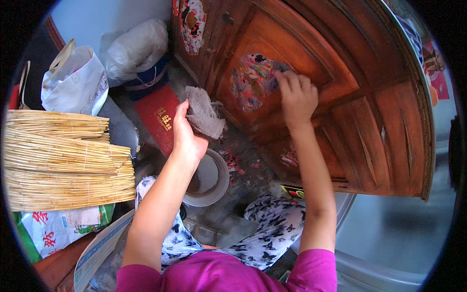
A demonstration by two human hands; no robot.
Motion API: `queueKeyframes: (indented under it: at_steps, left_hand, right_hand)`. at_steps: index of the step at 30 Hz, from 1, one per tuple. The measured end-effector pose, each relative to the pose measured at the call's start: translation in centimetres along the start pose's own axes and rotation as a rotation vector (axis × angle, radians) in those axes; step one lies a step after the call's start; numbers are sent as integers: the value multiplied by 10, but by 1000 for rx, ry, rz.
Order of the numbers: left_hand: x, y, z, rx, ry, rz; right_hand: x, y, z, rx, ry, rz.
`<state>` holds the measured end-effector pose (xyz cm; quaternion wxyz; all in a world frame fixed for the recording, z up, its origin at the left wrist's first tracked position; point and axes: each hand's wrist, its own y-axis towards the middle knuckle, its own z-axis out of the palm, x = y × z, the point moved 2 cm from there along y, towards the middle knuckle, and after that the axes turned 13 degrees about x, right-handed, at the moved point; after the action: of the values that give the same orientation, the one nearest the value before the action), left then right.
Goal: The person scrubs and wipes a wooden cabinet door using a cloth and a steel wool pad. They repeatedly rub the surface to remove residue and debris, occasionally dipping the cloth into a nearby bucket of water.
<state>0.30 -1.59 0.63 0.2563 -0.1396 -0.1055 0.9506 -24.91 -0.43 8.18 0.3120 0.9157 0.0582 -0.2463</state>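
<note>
A crumpled grey-brown cloth [204, 113] is held in my left hand [187, 138], with the thumb along its edge. My right hand [299, 97] is at a brown wooden door [335, 73], fingers bent and slightly apart. Its fingertips meet the edge of a ragged patch [258, 80] of torn, multicoloured paper residue stuck to the panel. I see nothing held in that hand, though its underside is hidden. A second torn patch [193, 24] is on the door's upper left. Below my left hand stands a round basin [224, 181] of murky water.
Red paper scraps [232, 163] lie on the floor near the basin. To the left are a bundle of thin reed sticks [68, 163], a white bag [75, 87] and a red box [156, 117]. A clear plastic bag [138, 46] sits behind them. My patterned trouser legs [272, 224] flank the basin.
</note>
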Motion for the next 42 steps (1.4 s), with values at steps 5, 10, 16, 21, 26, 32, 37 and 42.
queueKeyframes:
  at_steps: [5, 10, 16, 21, 26, 32, 37, 42]
  left_hand:
    - [-4, 3, -7, -48, 14, -38]
    - [0, 3, -3, -13, -5, -27]
    - [-15, -12, 11, 68, 34, 110]
    - [-17, -10, 11, 112, 2, 70]
    - [-11, -5, 3, 68, 27, 56]
    - [-16, -5, -5, 27, 36, 66]
    - [-16, -9, 5, 27, -21, 10]
    - [-10, -7, 2, -16, -8, -32]
  right_hand:
    - [50, -67, 75, 154, 149, -61]
    - [57, -79, 91, 331, 161, -155]
    - [-3, 13, -22, -152, 79, 22]
    - [9, -13, 23, -36, 4, 21]
    - [85, -88, 117, 459, 112, -93]
    - [71, -54, 85, 337, 267, -78]
    - [-4, 15, -18, -133, -71, 70]
    - [34, -24, 46, -16, 0, 6]
